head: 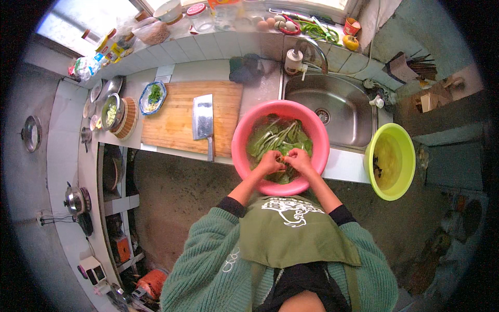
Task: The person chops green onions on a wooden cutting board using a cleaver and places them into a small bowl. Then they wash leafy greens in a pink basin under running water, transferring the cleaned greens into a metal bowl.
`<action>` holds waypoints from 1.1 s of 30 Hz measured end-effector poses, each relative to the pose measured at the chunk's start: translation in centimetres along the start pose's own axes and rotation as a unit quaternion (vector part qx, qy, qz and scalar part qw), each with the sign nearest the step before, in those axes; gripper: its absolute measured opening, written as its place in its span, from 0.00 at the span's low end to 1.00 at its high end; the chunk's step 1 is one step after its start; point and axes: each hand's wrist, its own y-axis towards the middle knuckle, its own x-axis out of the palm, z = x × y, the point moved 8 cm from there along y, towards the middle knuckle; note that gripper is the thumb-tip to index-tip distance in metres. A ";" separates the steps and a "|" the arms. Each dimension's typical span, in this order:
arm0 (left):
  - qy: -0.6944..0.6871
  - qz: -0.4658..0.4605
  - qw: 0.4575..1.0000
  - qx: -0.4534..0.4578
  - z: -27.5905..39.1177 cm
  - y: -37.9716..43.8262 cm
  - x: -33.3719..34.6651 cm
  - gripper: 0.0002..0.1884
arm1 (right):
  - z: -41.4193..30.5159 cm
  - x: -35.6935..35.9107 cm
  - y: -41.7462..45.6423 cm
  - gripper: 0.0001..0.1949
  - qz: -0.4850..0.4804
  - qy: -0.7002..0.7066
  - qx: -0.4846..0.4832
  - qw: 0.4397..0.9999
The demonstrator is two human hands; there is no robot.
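Observation:
A pink plastic basin (239,146) sits at the counter's front edge, partly over the sink's near left corner. Leafy greens with pale stems (273,136) lie in water inside it. Over the basin's near half, my left hand (271,162) and my right hand (298,160) meet at the fingertips. Both are pinched on a small piece of the greens, mostly hidden by the fingers. More leaves show below and between the hands.
Left of the basin, a cleaver (203,117) lies on a wooden cutting board (167,128), its handle past the near edge. A patterned dish (153,97) holds chopped greens. Right are a steel sink (347,117), a faucet (323,58) and a lime-green basin (409,162) with water.

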 end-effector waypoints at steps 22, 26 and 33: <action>0.003 0.073 0.992 0.102 3.0 0.1 -3.5 0.09 | -4.0 -1.1 -0.8 0.16 -0.031 -0.095 -0.095 0.990; 0.073 0.097 0.988 0.095 4.8 -0.9 -5.1 0.07 | -5.1 -2.7 -2.0 0.11 0.046 -0.138 -0.144 0.979; 0.201 0.275 0.939 0.051 5.2 -1.0 -8.8 0.27 | -3.2 -5.7 -0.4 0.24 0.246 -0.249 -0.157 0.923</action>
